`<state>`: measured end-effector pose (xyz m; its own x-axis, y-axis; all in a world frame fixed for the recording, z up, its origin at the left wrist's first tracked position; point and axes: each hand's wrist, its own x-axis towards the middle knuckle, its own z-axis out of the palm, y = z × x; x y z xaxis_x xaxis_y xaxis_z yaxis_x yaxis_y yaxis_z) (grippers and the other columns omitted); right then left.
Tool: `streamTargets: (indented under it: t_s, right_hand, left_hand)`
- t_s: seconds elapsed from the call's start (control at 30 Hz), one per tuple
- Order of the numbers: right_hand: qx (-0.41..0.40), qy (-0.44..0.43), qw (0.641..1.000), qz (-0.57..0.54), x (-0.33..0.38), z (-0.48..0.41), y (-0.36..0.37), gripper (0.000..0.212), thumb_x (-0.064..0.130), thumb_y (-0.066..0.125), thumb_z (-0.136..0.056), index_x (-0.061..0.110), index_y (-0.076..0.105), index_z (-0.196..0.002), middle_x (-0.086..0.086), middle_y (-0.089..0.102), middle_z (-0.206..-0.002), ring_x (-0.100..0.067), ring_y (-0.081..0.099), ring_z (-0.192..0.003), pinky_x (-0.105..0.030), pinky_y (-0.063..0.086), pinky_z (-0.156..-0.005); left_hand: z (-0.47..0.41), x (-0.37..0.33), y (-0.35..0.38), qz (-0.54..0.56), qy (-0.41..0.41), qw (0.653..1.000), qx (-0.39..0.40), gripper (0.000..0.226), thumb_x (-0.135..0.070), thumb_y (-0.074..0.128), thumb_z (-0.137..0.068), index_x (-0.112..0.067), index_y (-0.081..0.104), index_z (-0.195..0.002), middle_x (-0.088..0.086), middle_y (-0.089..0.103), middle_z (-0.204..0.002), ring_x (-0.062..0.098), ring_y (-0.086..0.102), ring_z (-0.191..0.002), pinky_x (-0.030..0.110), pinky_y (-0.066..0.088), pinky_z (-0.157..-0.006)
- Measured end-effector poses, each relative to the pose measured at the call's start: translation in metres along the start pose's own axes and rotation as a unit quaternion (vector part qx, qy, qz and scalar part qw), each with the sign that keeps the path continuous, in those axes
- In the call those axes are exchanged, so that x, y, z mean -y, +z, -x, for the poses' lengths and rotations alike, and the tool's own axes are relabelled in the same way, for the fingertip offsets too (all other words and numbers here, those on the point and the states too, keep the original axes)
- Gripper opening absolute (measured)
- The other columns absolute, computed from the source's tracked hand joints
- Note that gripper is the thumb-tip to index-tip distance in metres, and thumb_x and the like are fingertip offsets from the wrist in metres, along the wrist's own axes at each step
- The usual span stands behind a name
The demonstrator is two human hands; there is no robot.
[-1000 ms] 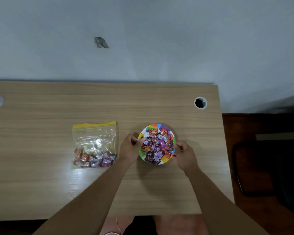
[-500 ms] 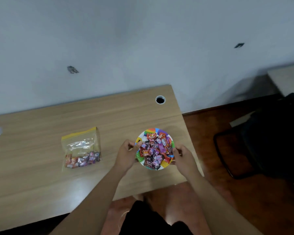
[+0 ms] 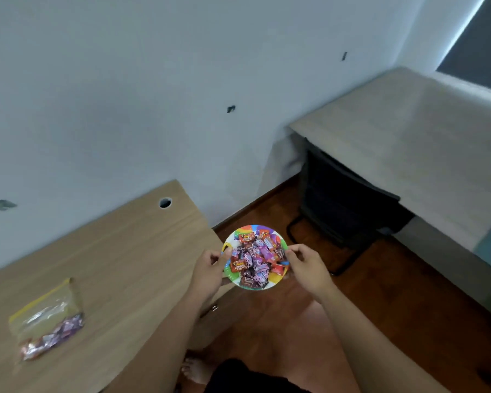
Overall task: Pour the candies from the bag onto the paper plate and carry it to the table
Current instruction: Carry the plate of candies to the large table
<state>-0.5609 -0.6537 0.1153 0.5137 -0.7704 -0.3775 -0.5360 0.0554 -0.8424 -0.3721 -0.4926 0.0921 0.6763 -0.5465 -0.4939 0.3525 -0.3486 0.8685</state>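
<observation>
A small paper plate (image 3: 246, 230) with a rainbow rim is held in the air past the right end of the wooden desk (image 3: 119, 259), above the floor. Wrapped candies (image 3: 254, 258) in purple, red and brown are heaped on it. My left hand (image 3: 209, 272) pinches the plate's left rim and my right hand (image 3: 305, 266) pinches its right rim. The clear zip bag (image 3: 44, 319) with a yellow strip lies flat on the desk at the left, with some candies left inside.
A second, pale table (image 3: 414, 143) stands to the right along the wall. A black chair (image 3: 346, 205) is tucked under it. Dark red wooden floor (image 3: 380, 293) lies between the two tables. The desk has a cable hole (image 3: 165, 202) near its far corner.
Both hands have lifted the plate off the desk and carried it right, beyond the desk's end. My view has turned right, and the pale table has come into sight.
</observation>
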Motion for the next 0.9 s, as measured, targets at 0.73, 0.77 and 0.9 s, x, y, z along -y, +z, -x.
streamTargets:
  t_s: [0.73, 0.77, 0.9]
  right_hand:
    - [-0.345, 0.107, 0.924, -0.126, -0.191, 0.106, -0.327, 0.02, 0.037, 0.063, -0.106, 0.021, 0.074, -0.1, 0.006, 0.08, -0.097, -0.011, 0.078, -0.092, -0.035, 0.063, -0.078]
    - [-0.353, 0.112, 0.919, -0.134, -0.2, 0.107, -0.337, 0.02, 0.039, 0.064, -0.106, 0.022, 0.074, -0.101, 0.005, 0.081, -0.096, -0.011, 0.078, -0.091, -0.035, 0.063, -0.078]
    - [-0.38, 0.132, 0.899, -0.172, -0.222, 0.102, -0.38, 0.019, 0.04, 0.063, -0.106, 0.024, 0.072, -0.104, 0.003, 0.083, -0.096, -0.013, 0.082, -0.086, -0.034, 0.067, -0.064]
  left_hand:
    - [0.081, -0.007, 0.42, -0.175, 0.037, 0.937, 0.299, 0.022, -0.042, 0.059, -0.108, -0.027, 0.074, -0.116, 0.0, 0.083, -0.108, 0.019, 0.081, -0.1, 0.042, 0.07, -0.078]
    - [0.082, -0.007, 0.437, -0.176, 0.036, 0.934, 0.31, 0.023, -0.042, 0.059, -0.108, -0.026, 0.074, -0.116, 0.0, 0.083, -0.108, 0.019, 0.081, -0.1, 0.042, 0.07, -0.077]
    - [0.082, -0.008, 0.504, -0.19, 0.031, 0.916, 0.353, 0.025, -0.041, 0.057, -0.109, -0.026, 0.072, -0.121, 0.0, 0.083, -0.108, 0.018, 0.081, -0.1, 0.038, 0.069, -0.076]
